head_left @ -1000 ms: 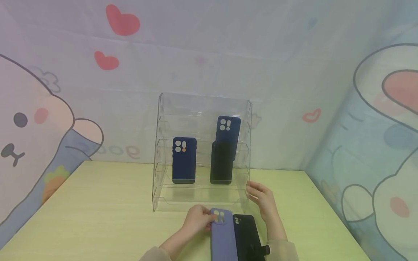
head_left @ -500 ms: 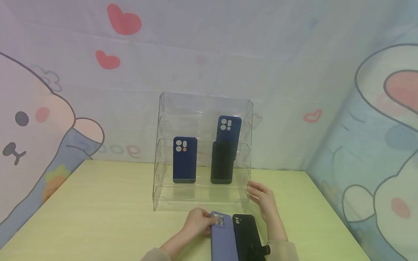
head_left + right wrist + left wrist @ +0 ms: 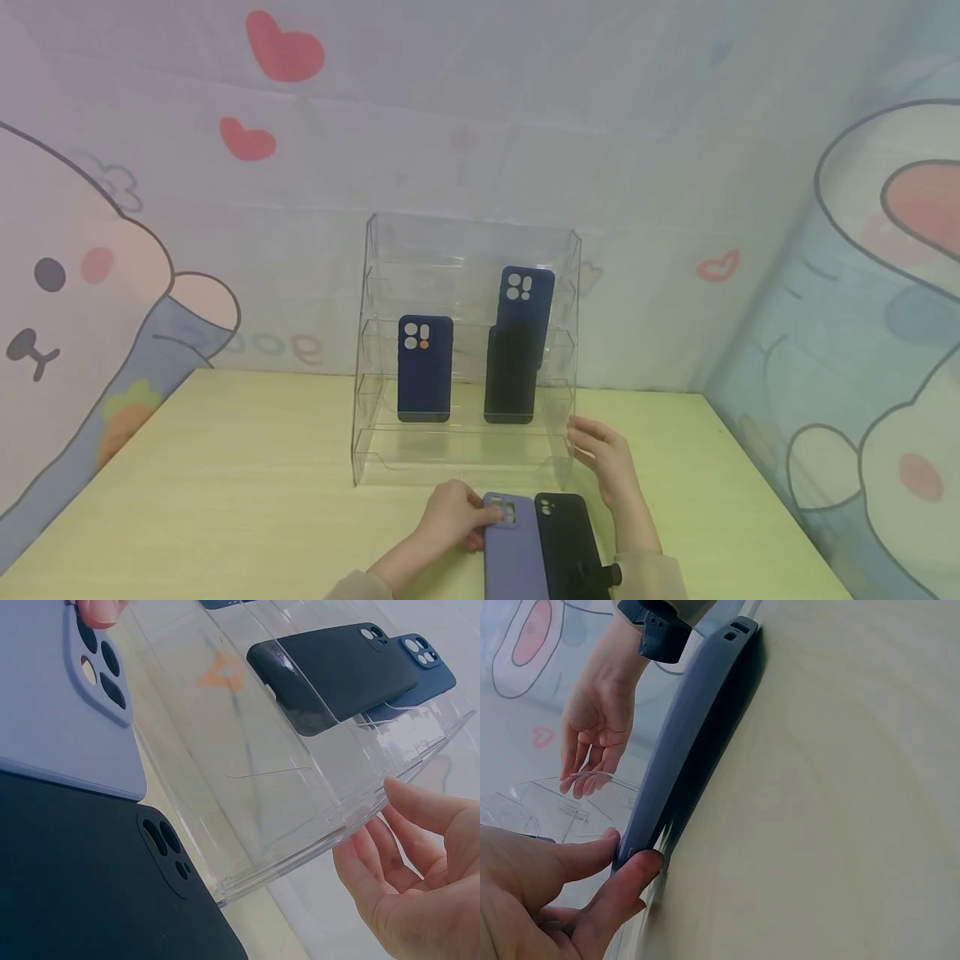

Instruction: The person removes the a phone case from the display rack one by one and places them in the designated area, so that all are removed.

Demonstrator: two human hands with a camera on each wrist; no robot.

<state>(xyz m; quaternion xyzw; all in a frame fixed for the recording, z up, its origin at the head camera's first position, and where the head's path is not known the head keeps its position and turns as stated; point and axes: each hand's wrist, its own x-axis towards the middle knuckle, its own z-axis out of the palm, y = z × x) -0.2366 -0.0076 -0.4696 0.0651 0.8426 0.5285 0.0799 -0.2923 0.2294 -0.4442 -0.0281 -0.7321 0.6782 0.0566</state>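
While my left hand (image 3: 450,515) keeps pinching the lavender case's (image 3: 513,550) camera end, I've slid it slightly nearer me on the pale wooden table (image 3: 225,500), beside the black case (image 3: 566,542). My right hand (image 3: 603,458), fingers relaxed, touches the clear acrylic rack (image 3: 465,250); cartoon curtains (image 3: 112,167) hang behind.

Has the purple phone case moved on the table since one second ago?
Yes, slightly. The purple phone case, pinched by the left hand, has slid toward the person: its top edge now lies farther from the acrylic rack and level with the black case.
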